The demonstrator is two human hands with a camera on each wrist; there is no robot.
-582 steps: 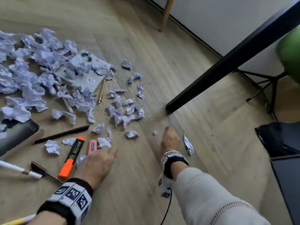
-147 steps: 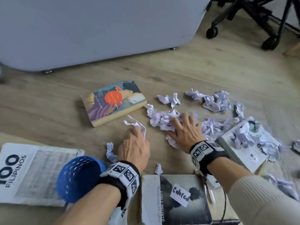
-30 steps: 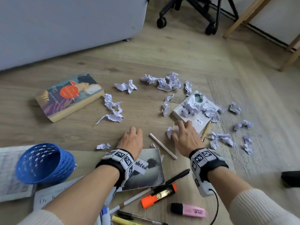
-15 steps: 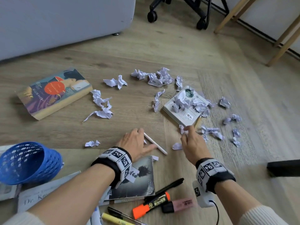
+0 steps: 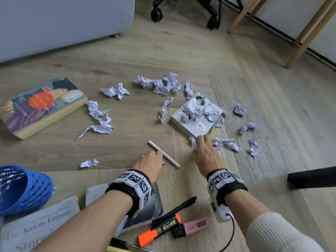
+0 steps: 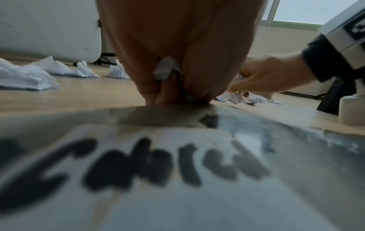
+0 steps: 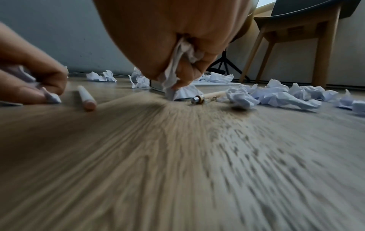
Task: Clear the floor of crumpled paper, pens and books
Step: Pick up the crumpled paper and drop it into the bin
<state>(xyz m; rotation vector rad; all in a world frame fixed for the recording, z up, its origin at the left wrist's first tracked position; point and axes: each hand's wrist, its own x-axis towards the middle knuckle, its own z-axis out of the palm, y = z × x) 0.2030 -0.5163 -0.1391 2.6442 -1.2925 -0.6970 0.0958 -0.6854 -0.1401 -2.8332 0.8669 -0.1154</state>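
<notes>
Crumpled paper scraps (image 5: 163, 85) lie scattered over the wooden floor. My left hand (image 5: 157, 155) is curled on the floor beside a white pen (image 5: 163, 156); in the left wrist view it grips a paper scrap (image 6: 165, 68) in its palm. My right hand (image 5: 198, 143) reaches to the near corner of a white book (image 5: 200, 124) strewn with paper. It clutches crumpled paper (image 7: 177, 62) and its fingertips (image 7: 182, 82) press another scrap (image 5: 192, 142) on the floor. A colourful book (image 5: 41, 104) lies far left. A dark book (image 5: 154, 210) lies under my left wrist.
A blue mesh basket (image 5: 20, 190) lies tipped at lower left beside a grey book (image 5: 40, 226). An orange highlighter (image 5: 160, 230), pink highlighter (image 5: 192, 225) and black pen (image 5: 174, 210) lie near me. A wooden pencil (image 5: 211, 130) lies by the white book. Chair wheels (image 5: 156, 15) and wooden legs (image 5: 307, 33) stand beyond.
My right hand has moved forward to the white book's near corner and taken up more paper. My left hand has curled its fingers beside the white pen.
</notes>
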